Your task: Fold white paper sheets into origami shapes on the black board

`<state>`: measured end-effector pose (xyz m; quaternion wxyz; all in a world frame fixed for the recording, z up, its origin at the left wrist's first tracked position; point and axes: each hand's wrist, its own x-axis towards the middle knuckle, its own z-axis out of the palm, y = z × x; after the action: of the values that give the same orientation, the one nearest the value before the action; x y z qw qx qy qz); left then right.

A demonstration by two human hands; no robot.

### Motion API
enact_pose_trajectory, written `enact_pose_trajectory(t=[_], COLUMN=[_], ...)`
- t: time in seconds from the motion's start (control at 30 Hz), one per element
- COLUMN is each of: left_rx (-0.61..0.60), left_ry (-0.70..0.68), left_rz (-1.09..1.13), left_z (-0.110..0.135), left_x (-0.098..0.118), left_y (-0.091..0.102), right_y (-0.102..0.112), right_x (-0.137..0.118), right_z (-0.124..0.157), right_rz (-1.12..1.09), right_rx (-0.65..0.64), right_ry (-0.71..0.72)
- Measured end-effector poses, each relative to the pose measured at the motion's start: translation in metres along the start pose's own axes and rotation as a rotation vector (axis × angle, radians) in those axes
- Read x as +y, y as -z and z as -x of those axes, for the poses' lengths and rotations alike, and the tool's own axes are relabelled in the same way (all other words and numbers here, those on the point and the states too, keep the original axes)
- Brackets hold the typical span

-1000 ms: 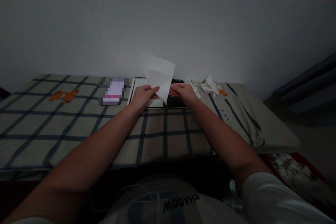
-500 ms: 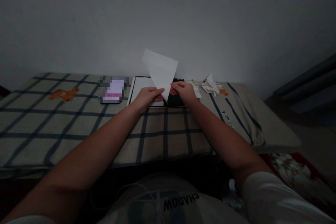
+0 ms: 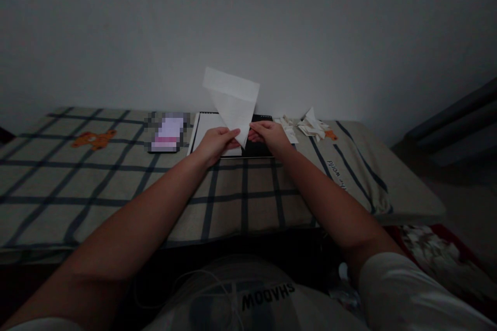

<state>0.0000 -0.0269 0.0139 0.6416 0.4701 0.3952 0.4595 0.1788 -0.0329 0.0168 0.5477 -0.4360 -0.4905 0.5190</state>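
Observation:
A white sheet of paper (image 3: 232, 101), folded into a triangle, stands upright with its point down between my hands. My left hand (image 3: 215, 143) pinches the lower tip from the left. My right hand (image 3: 269, 136) pinches the same tip from the right. Both hands hover just above an open spiral notebook (image 3: 207, 126) with a white left page and a dark right side, lying on the checked cloth.
The table carries a beige cloth with dark blue checks (image 3: 116, 181) and an orange bear print (image 3: 94, 140). A phone with a lit screen (image 3: 166, 134) lies left of the notebook. Crumpled and folded white paper pieces (image 3: 306, 126) lie to the right. A wall stands right behind.
The paper has gone from a loosely bent sheet to a tighter triangle, its top edge turning and rising a little. Both hands stay pinched at the lower tip, nearly in place.

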Motion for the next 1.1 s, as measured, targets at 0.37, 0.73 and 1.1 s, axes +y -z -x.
enact_pose_trajectory(t=[0.37,0.73,1.1], left_rx=[0.030,0.002,0.061], left_ry=[-0.097,0.012,-0.006], left_rz=[-0.059,-0.095,-0.121], left_z=[0.0027,0.0014,0.0007], left_x=[0.0008,-0.0039,-0.0031], left_y=[-0.0018,-0.0033,-0.0028], right_y=[-0.0038,-0.0049,-0.0008], right_x=[0.0017,0.0022,0.0026], right_z=[0.0022,0.0019,0.0035], right_rz=[0.087,0.086,0.141], right_rx=[0.000,0.040,-0.060], right_ry=[0.012,0.050,0.017])
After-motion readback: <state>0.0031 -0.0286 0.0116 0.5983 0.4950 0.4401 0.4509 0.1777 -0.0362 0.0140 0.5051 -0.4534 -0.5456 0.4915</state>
